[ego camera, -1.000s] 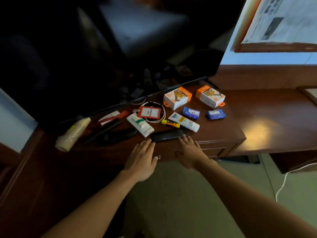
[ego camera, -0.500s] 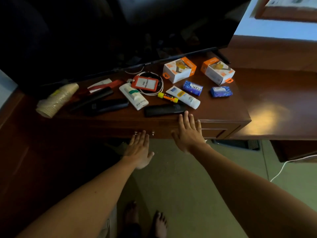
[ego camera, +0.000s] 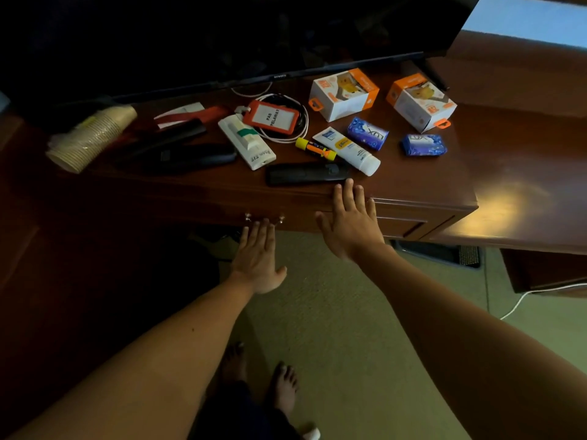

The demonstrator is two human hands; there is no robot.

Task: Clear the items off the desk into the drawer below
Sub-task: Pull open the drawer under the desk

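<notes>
At the counter's front edge, the left hand [ego camera: 258, 258] has dropped, fingers straight, to the drawer handle [ego camera: 264, 218]; the right hand [ego camera: 351, 227] stays flat, so the drawer remains unopened.

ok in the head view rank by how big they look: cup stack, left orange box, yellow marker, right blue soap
1. cup stack
2. left orange box, close to the cup stack in apparent size, so this order is unsure
3. right blue soap
4. yellow marker
</notes>
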